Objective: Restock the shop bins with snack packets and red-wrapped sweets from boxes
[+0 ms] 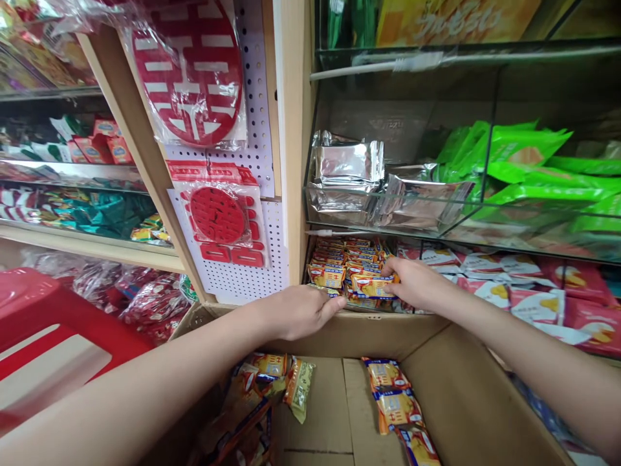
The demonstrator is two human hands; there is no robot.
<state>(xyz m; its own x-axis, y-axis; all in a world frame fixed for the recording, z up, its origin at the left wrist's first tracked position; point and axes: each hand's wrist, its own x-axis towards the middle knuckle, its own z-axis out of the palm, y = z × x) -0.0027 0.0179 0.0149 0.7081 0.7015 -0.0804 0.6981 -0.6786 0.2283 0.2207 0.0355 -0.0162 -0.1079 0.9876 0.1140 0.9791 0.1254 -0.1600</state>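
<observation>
My right hand [410,281] reaches into the lower shelf bin, its fingers closed on the right end of an orange-and-blue snack packet [371,285]. That packet sits at the front of stacked packets of the same kind [327,275]. To its left, my left hand [303,310] is above the far rim of a cardboard box [412,330], thumb pointing right and fingers curled. What those fingers hold, if anything, is hidden. Inside the box lie several like packets [395,408] on the right, more on the left, and a pale yellow-green packet [299,388].
Above, glass-fronted bins hold silver packets [347,165] and green packets [528,152]. Pink-and-white packets [533,304] fill the bin to the right. A wooden post [294,149] and red hanging decorations [218,217] are ahead; a red plastic object [53,336] stands left.
</observation>
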